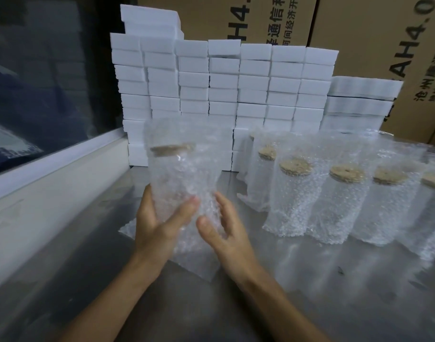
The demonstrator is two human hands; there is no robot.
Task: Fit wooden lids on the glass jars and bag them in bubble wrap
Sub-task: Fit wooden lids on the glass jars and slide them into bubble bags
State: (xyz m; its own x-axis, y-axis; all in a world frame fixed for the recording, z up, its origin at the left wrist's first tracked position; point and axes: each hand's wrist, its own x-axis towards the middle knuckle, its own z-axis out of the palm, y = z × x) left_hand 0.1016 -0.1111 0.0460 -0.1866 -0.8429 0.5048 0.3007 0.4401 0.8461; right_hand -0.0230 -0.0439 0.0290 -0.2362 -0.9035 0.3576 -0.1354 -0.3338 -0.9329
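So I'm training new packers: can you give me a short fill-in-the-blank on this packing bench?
1. The jar in the left hand and right hand is already inside a ____ bag.
2. Its lid is made of ____.
3. The finished bagged jars stand to the person's ____.
4. Behind them are stacked ____ foam blocks.

Missing words: bubble wrap; wood; right; white

One glass jar in a bubble-wrap bag (184, 174) stands upright at centre, slightly blurred, its wooden lid (172, 148) fitted on top and visible through the film; the bag's open mouth rises above the lid. Beneath it flat bubble-wrap bags (194, 257) lie on the table. To the right, a row of bagged jars (335, 203) stands upright, close together, each with a round wooden lid; a small dark hole shows in some of the lids, such as the second lid (295, 166).
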